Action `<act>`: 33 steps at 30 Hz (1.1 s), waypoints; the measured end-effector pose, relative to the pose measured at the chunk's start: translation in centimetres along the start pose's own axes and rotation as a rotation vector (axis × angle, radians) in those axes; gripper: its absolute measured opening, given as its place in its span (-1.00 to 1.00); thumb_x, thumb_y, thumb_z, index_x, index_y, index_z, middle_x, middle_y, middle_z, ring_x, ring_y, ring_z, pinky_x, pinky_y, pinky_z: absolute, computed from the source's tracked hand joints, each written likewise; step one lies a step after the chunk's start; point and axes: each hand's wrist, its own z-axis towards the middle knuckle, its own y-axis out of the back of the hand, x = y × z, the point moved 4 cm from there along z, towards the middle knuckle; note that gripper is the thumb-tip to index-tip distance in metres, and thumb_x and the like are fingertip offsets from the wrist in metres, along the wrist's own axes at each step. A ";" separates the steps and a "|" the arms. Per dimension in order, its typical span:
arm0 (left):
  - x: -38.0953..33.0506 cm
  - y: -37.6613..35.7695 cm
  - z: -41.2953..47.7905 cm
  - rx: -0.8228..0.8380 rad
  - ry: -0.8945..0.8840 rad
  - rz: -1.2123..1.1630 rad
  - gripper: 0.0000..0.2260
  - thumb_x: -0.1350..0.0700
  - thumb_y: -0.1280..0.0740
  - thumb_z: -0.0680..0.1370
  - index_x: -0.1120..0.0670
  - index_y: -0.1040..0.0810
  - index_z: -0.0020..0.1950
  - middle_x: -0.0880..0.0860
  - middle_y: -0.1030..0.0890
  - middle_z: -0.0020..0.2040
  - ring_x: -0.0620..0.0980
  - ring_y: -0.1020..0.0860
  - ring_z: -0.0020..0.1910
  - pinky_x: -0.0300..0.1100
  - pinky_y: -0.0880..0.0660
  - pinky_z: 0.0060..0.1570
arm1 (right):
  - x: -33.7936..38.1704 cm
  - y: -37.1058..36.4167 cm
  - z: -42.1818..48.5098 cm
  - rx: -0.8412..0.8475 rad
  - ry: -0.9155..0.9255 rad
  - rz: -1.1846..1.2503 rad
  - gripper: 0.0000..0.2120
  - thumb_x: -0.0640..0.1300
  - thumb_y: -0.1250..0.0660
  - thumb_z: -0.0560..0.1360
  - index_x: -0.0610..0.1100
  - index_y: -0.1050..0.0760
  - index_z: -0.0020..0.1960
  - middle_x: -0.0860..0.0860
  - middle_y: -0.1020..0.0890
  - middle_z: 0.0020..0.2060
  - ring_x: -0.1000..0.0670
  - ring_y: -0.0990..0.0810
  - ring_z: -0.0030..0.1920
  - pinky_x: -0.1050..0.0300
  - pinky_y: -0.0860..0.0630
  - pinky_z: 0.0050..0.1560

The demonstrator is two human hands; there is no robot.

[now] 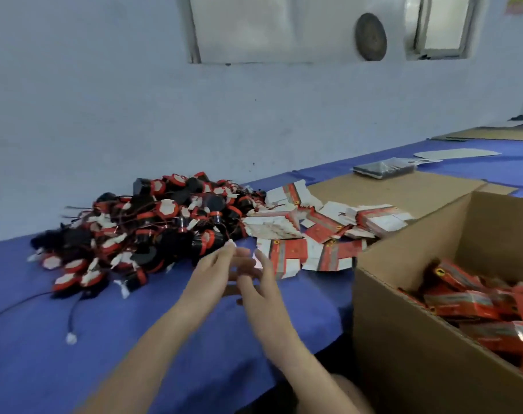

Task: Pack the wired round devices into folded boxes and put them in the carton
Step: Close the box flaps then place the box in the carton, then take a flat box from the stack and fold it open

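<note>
A big heap of black and red round devices [152,222] with thin wires lies on the blue table at the left. Flat unfolded red and white boxes [314,231] are spread to its right. The brown carton [409,330] stands at the right with several packed red boxes [469,300] inside. My left hand [212,270] and my right hand [260,279] hover close together over the table, just in front of the heap and the flat boxes. Both hands have straight, spread fingers and hold nothing. They are blurred.
The blue table [75,354] runs along a pale wall. A loose black wire with a white plug [70,339] lies at the near left. Flat cardboard [388,192] and a dark wrapped packet [382,168] lie behind the carton.
</note>
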 end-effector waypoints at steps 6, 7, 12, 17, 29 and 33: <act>4.3 12.4 2.7 -0.126 0.005 0.307 -0.68 -0.06 -0.11 0.70 0.05 -0.60 0.10 0.03 -0.71 -0.07 0.04 -0.68 -0.17 -0.14 -0.62 -0.20 | 1.7 -7.9 0.3 0.319 -0.040 -0.068 -0.63 -0.07 -0.18 0.65 0.27 -0.34 0.39 0.05 -0.64 0.01 0.16 -0.45 -0.34 0.24 -0.46 -0.34; 4.9 13.9 3.2 -0.147 0.008 0.330 -0.69 -0.05 -0.11 0.70 0.06 -0.60 0.09 0.03 -0.71 -0.08 0.04 -0.67 -0.18 -0.11 -0.62 -0.19 | 1.7 -8.3 0.6 0.348 -0.045 -0.080 -0.66 -0.10 -0.16 0.67 0.21 -0.38 0.38 0.13 -0.62 0.05 0.20 -0.40 -0.41 0.30 -0.38 -0.39; 8.5 17.9 5.1 -0.175 0.003 0.430 -0.69 -0.03 -0.10 0.70 0.04 -0.61 0.08 -0.02 -0.70 -0.08 -0.04 -0.65 -0.20 -0.14 -0.59 -0.20 | 1.5 -7.9 3.0 0.201 0.098 -0.310 -0.73 -0.17 -0.16 0.69 0.08 -0.56 0.21 0.20 -0.59 0.11 0.18 -0.57 -0.01 0.25 -0.50 -0.05; 11.8 17.0 6.6 -0.262 -0.049 0.335 -0.63 -0.12 -0.11 0.63 0.06 -0.63 0.02 0.03 -0.70 -0.11 0.01 -0.63 -0.26 -0.19 -0.57 -0.32 | 2.6 -4.6 6.7 -0.197 0.286 -0.590 -0.80 -0.16 -0.26 0.62 0.00 -0.60 0.16 0.08 -0.57 0.07 -0.06 -0.49 0.08 0.00 -0.44 0.11; 11.2 12.0 9.8 -0.296 -0.146 0.168 -0.66 -0.04 -0.09 0.71 0.09 -0.61 0.06 0.04 -0.70 -0.14 0.01 -0.63 -0.29 -0.21 -0.56 -0.32 | -1.0 1.2 7.4 0.160 0.050 -1.266 -0.67 0.03 -0.08 0.70 0.05 -0.33 0.44 0.10 -0.36 0.45 -0.06 -0.38 0.35 0.05 -0.29 0.28; 10.4 10.2 9.7 -0.301 -0.146 0.114 -0.64 -0.04 -0.08 0.72 0.09 -0.61 0.04 0.05 -0.70 -0.14 0.01 -0.63 -0.29 -0.21 -0.56 -0.32 | -0.3 2.0 6.7 0.156 0.152 -1.220 -0.65 0.06 0.00 0.71 0.10 -0.37 0.44 0.15 -0.43 0.40 -0.05 -0.41 0.32 0.05 -0.32 0.27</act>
